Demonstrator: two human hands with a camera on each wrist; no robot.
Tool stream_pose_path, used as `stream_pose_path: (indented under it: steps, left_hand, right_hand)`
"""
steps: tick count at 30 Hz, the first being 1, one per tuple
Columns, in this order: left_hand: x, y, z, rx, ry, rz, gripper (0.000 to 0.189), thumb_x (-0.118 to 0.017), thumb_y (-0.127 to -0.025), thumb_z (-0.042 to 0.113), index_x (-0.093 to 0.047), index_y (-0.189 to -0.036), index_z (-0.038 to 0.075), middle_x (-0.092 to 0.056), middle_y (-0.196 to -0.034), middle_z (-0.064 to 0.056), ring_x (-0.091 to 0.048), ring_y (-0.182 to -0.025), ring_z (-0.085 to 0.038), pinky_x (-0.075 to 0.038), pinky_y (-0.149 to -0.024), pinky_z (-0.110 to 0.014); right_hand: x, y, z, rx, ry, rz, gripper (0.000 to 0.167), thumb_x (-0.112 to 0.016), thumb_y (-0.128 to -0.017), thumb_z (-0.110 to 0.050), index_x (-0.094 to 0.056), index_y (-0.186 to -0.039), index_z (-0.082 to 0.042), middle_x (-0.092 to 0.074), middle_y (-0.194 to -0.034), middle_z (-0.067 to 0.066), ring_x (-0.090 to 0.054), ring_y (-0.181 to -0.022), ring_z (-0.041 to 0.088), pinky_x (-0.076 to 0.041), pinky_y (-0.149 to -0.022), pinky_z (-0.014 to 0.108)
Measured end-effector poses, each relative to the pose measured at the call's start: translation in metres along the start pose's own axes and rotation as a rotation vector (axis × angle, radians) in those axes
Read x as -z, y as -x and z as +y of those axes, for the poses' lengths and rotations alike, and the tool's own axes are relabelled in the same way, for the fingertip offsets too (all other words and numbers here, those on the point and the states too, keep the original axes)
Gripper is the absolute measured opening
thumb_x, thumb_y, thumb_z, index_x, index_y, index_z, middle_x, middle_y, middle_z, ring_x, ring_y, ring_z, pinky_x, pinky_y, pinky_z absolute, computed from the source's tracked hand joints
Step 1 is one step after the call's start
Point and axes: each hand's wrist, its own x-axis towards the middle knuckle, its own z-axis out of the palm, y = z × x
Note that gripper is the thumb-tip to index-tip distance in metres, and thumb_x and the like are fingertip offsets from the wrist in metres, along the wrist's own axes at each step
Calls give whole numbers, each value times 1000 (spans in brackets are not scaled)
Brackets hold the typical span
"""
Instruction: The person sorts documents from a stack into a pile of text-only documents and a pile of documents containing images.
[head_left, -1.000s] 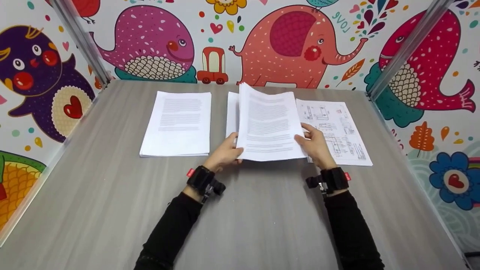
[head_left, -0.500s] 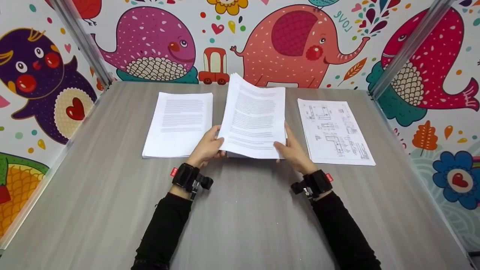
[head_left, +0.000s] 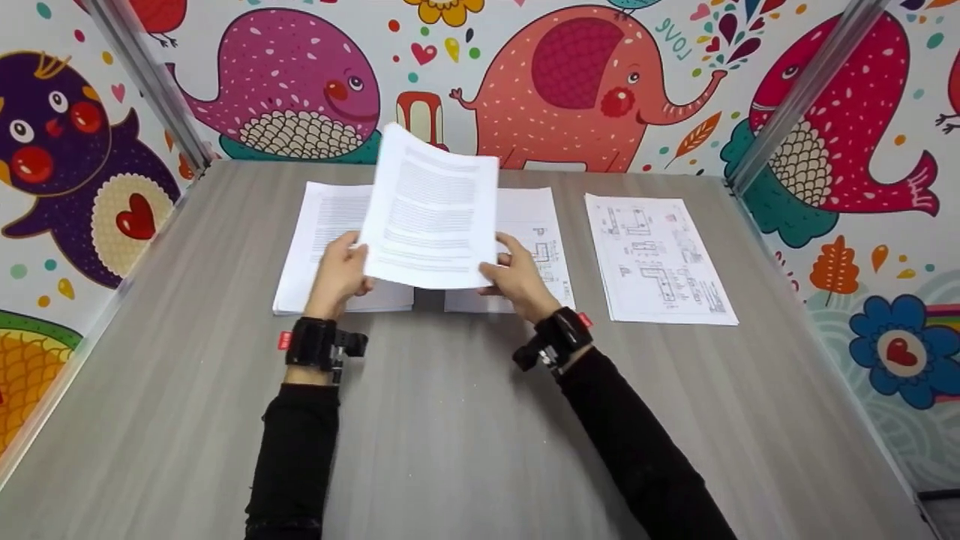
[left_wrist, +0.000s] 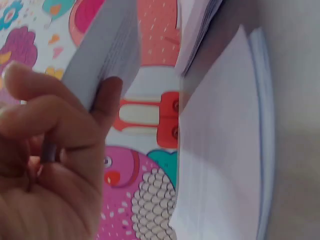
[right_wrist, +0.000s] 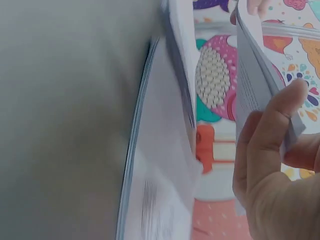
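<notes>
A thin sheaf of printed paper (head_left: 431,214) is held up above the table between both hands. My left hand (head_left: 339,271) pinches its lower left edge, and my right hand (head_left: 519,274) grips the lower right edge, thumb on the printed face. In the right wrist view the fingers (right_wrist: 265,135) lie behind the sheaf, which shows several layers. Beneath it, the left paper stack (head_left: 300,277) with lines of text is partly covered. The middle stack (head_left: 536,225), bearing drawings, shows along its right side. The left wrist view has the left stack (left_wrist: 220,155) below the raised hand.
On the right lies another stack of technical drawings (head_left: 660,259), turned slightly. All stacks rest on a grey wood-grain table (head_left: 450,420). Walls with cartoon animals, such as an elephant (head_left: 570,90), stand around its back and sides, with metal posts (head_left: 146,82) at the corners.
Both hands have carried the sheaf leftward and upward, from over the middle stack to partly over the left one. The middle stack's drawings are now uncovered. The right stack stays put.
</notes>
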Motion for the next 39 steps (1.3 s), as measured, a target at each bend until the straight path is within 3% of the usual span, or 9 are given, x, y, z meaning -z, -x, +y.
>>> stream_pose_path:
  steps: [3,7,14,19,24,31,39]
  left_hand:
    - [17,-1,-2,28,-17,70,34,-32,-105,10,-46,-134,-1,-55,-71,-1,-47,-43,-6,-37,-43,-17]
    - [36,0,-6,83,-86,150,36,-28,-105,12,-44,-135,-1,-53,-82,-4,-45,-46,-6,-37,-45,-18]
    - [71,8,-16,148,-249,216,43,-24,-106,16,-39,-143,0,-53,-108,-15,-48,-65,-13,-40,-55,-22]
    - [87,11,-24,171,-284,237,43,-24,-105,16,-42,-140,-1,-53,-109,-16,-48,-68,-15,-40,-56,-23]
    - [92,10,-30,198,-276,241,42,-25,-105,16,-42,-139,-1,-54,-107,-17,-46,-62,-13,-39,-52,-24]
    - [89,9,-34,206,-320,237,43,-25,-104,12,-43,-138,-6,-51,-125,-24,-46,-90,-25,-38,-69,-28]
    - [90,5,-41,189,-436,282,41,-31,-103,16,-49,-131,-8,-54,-129,-28,-50,-107,-35,-42,-83,-39]
  right_hand:
    - [-19,-4,2,-10,-55,-17,62,-54,-91,11,-38,-148,-6,-65,-109,20,-67,-81,22,-61,-70,32]
    - [-43,-6,8,-33,-71,-52,60,-54,-92,12,-38,-148,-3,-65,-113,24,-68,-83,23,-60,-76,34]
    - [-81,-5,14,-8,117,-167,47,-46,-96,6,-44,-142,1,-65,-111,22,-59,-68,20,-58,-59,30]
    - [-97,-6,20,-29,138,-219,43,-41,-98,6,-47,-140,-2,-64,-104,17,-61,-79,22,-55,-57,25]
    - [-100,-7,23,-67,139,-227,38,-39,-100,4,-50,-136,-2,-62,-107,15,-63,-88,26,-55,-57,25]
    - [-96,-10,22,-71,170,-256,29,-42,-102,-3,-55,-127,0,-62,-104,13,-65,-94,28,-57,-64,28]
    - [-93,-11,21,-65,213,-288,43,-40,-103,-7,-40,-143,9,-64,-108,19,-61,-82,23,-55,-64,28]
